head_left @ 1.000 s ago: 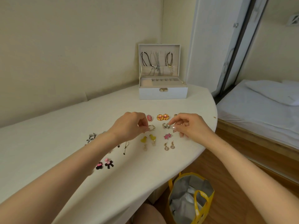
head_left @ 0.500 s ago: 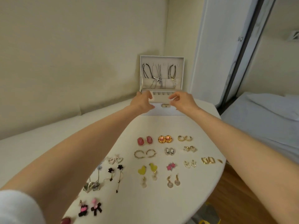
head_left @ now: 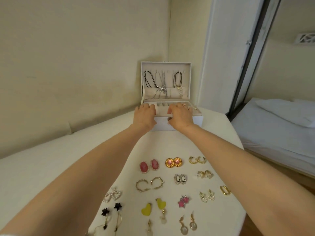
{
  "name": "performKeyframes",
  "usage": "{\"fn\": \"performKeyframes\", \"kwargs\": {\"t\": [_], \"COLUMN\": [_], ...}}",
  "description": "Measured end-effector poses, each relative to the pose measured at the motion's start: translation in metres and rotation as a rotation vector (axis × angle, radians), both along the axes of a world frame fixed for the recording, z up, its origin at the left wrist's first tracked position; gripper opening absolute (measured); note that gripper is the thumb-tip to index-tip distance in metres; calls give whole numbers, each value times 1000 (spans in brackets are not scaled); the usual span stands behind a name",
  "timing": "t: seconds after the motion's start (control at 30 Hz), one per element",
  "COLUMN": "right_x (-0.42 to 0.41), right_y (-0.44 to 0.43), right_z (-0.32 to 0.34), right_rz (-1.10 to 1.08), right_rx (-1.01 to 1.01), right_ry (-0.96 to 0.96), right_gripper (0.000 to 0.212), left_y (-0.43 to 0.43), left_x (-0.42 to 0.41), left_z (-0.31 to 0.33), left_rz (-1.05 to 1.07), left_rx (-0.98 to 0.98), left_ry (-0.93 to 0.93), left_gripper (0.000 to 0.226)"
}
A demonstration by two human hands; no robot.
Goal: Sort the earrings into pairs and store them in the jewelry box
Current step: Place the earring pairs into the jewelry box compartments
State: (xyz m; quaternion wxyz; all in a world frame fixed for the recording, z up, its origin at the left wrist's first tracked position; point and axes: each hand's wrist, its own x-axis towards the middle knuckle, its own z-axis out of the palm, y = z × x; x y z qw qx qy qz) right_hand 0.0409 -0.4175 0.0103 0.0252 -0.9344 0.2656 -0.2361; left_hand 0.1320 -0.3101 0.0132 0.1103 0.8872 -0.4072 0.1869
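The left hand [head_left: 144, 115] and right hand [head_left: 181, 115] hold the front edge of the open white jewelry box [head_left: 166, 79]. Paired earrings [head_left: 149, 166] lie in rows on the table [head_left: 51, 167].

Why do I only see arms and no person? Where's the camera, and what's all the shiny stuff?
There's no machine here, just a person. The camera sits on their head and looks forward and down, so this one picture shows only their two arms reaching out. The left hand and the right hand both hold the front edge of an open white box, with the fingers curled over its rim. Necklaces hang inside the lid. On the table lie earrings, set out two by two: pink ovals, yellow hearts, pink stars and more. I can't see any earring in the hands.
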Motion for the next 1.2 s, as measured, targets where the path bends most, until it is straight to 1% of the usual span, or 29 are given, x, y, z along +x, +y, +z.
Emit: {"fn": "performKeyframes", "kwargs": {"t": [0.1,0.27,0.6,0.73,0.9,1.0,1.2], "right_x": [0,-3,-7,-13,-24,-32,-45], "right_y": [0,0,9,23,46,61,95], "right_z": [1,1,4,6,10,11,13], "right_rz": [19,65,126,177,278,349,448], "right_rx": [26,42,51,33,13,40,92], "right_ry": [-13,-7,-31,-29,31,24,28], "right_gripper": [25,25,25,26,30,31,29], "left_y": [2,2,15,34,69,91,131], "left_x": [2,0,-3,-8,-20,-29,-44], "left_z": [0,-1,9,14,16,17,17], "left_rz": [-27,-34,-11,-28,-46,-34,-8], "left_rx": [-22,-42,-27,-3,61,109,143], "left_ry": [-62,-96,-87,-110,-138,-147,-132], "left_gripper": [36,28,30,27,25,28,26]}}
